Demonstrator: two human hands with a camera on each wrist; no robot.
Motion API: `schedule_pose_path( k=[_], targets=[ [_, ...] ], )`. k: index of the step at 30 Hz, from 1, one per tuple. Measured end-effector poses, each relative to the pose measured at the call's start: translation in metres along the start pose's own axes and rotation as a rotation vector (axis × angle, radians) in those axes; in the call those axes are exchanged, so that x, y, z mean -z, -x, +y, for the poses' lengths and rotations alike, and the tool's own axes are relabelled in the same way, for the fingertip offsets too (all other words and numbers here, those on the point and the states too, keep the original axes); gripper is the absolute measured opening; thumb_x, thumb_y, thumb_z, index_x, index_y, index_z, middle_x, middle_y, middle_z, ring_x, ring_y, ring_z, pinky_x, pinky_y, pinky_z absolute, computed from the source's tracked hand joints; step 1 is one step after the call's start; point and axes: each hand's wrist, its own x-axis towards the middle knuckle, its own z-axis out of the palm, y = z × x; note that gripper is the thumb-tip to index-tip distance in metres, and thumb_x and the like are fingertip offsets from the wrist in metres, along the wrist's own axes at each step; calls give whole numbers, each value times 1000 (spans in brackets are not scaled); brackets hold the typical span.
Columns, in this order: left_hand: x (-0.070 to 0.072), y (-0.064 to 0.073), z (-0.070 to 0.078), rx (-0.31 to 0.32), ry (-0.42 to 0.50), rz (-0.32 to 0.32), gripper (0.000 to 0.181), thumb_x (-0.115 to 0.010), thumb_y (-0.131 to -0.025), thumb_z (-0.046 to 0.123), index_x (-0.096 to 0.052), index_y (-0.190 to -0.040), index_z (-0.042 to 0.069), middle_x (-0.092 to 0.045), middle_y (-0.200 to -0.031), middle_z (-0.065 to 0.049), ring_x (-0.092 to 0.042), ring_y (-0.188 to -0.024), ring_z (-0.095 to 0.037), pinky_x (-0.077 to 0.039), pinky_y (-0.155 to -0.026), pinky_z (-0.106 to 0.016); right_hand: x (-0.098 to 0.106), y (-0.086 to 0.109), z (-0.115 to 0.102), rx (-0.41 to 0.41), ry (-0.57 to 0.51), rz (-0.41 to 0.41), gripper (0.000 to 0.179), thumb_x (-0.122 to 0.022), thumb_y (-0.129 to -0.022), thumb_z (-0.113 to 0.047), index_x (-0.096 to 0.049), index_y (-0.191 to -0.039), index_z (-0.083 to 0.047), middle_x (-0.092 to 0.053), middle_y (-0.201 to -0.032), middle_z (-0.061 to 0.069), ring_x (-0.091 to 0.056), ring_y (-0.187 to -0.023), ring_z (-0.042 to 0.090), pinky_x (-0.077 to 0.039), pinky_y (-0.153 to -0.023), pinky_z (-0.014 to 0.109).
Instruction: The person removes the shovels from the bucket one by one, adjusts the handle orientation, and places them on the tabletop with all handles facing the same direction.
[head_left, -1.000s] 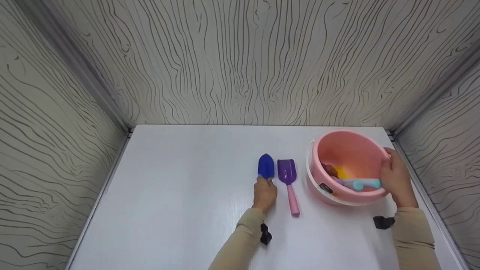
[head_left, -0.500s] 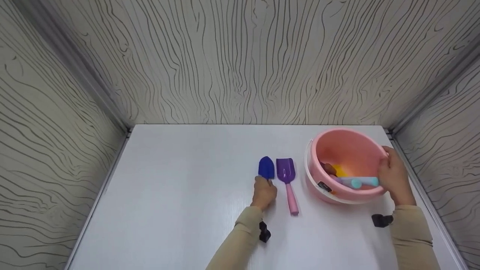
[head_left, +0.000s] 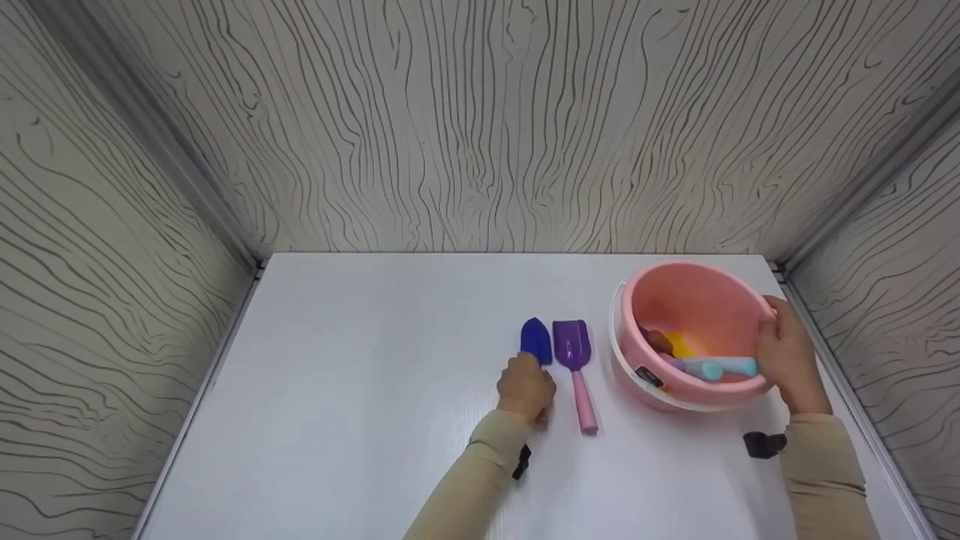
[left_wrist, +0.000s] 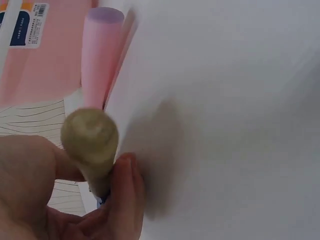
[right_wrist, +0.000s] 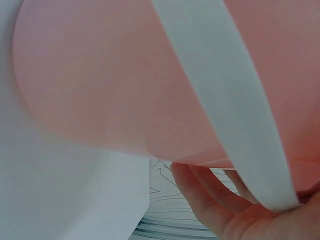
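My left hand [head_left: 526, 388] grips a toy trowel by its handle, over the middle of the table. The trowel's pointed blue blade [head_left: 535, 341] shows beyond the fingers, aimed at the back wall. In the left wrist view, its olive-coloured handle [left_wrist: 90, 140] stands out between thumb and fingers. Just right of it lies a toy shovel with a purple scoop [head_left: 572, 346] and a pink handle [head_left: 584, 405]. A pink bucket [head_left: 679, 307] stands at the right, leaning slightly. My right hand [head_left: 791, 356] holds the bucket's right rim, fingers outside its wall.
Inside the bucket lie a pale turquoise-ended toy [head_left: 716, 367], a yellow piece [head_left: 679, 344] and a brown one [head_left: 658, 342]. The bucket's white carrying handle [right_wrist: 225, 100] hangs down around its outside. Wood-patterned panels [head_left: 480, 127] border the white table [head_left: 337, 360] at the back and sides.
My left hand has turned over somewhat and drawn the trowel slightly toward me, its blade now tilting a little. The right hand and bucket hold nearly the same place.
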Motion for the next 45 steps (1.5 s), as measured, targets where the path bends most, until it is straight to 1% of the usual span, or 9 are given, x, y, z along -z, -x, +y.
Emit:
schedule_pose_path(
  k=[3, 10, 14, 22, 25, 30, 34, 40, 45],
  targets=[
    [-1, 0, -2, -27, -16, 14, 14, -74, -95, 11, -72, -95, -3, -74, -88, -18, -69, -74, -25, -62, -71, -47, -1, 0, 1, -7, -4, -7, 56, -25, -116, -29, -30, -164, 1, -54, -139, 36, -56, -82, 12, -46, -67, 24],
    [-2, 0, -7, -43, 0, 64, 11, -74, -93, 8, -73, -92, -3, -75, -86, -20, -72, -72, -27, -62, -67, -47, -2, -1, 0, -7, -7, -13, 57, -24, -116, -31, -29, -164, 0, -54, -140, 34, -56, -84, 14, -46, -69, 24],
    [-1, 3, -7, -60, 15, 62, 11, -73, -95, 6, -71, -97, -4, -74, -89, -21, -74, -76, -29, -62, -69, -47, -1, 0, 1, -16, 0, -8, 57, -24, -116, -31, -30, -164, 0, -53, -141, 35, -55, -85, 14, -46, -72, 28],
    [-1, 10, -11, -125, -55, 112, 14, -75, -93, 6, -66, -98, -4, -72, -90, -22, -75, -82, -37, -61, -68, -49, 0, 1, 2, -14, -18, 4, 56, -26, -116, -30, -32, -162, 1, -53, -141, 37, -55, -93, 23, -45, -82, 43],
    [0, 11, -12, -133, -49, 113, 17, -76, -92, 6, -67, -102, -4, -71, -93, -23, -75, -84, -38, -61, -70, -49, -1, 1, 1, -14, -21, 6, 56, -26, -116, -30, -32, -162, 2, -52, -142, 38, -56, -97, 27, -45, -83, 44],
    [0, 12, -12, -137, -40, 103, 21, -76, -93, 8, -66, -105, -6, -71, -95, -23, -74, -85, -37, -62, -72, -49, 0, 0, 1, -15, -16, 4, 56, -26, -116, -29, -32, -162, 2, -54, -140, 37, -55, -90, 18, -45, -78, 34],
    [3, 13, -7, -124, -122, 119, 28, -77, -95, 13, -66, -110, -6, -70, -94, -20, -74, -84, -35, -61, -71, -48, 0, 0, 1, -9, -10, 0, 56, -26, -116, -29, -32, -162, 2, -55, -136, 36, -55, -84, 13, -45, -71, 25],
    [13, 12, 8, -112, -309, 148, 43, -79, -95, 28, -67, -118, -6, -72, -97, -18, -74, -86, -36, -61, -72, -48, -1, 0, -1, -7, -11, -9, 57, -25, -116, -30, -30, -163, 1, -55, -137, 35, -56, -87, 16, -45, -70, 23],
    [23, 7, 24, -144, -347, 123, 40, -77, -96, 31, -68, -117, -2, -73, -101, -15, -74, -89, -34, -60, -76, -47, 0, 0, -1, -14, -9, -6, 56, -24, -116, -29, -29, -163, 2, -53, -140, 36, -56, -92, 21, -45, -74, 27]
  ],
)
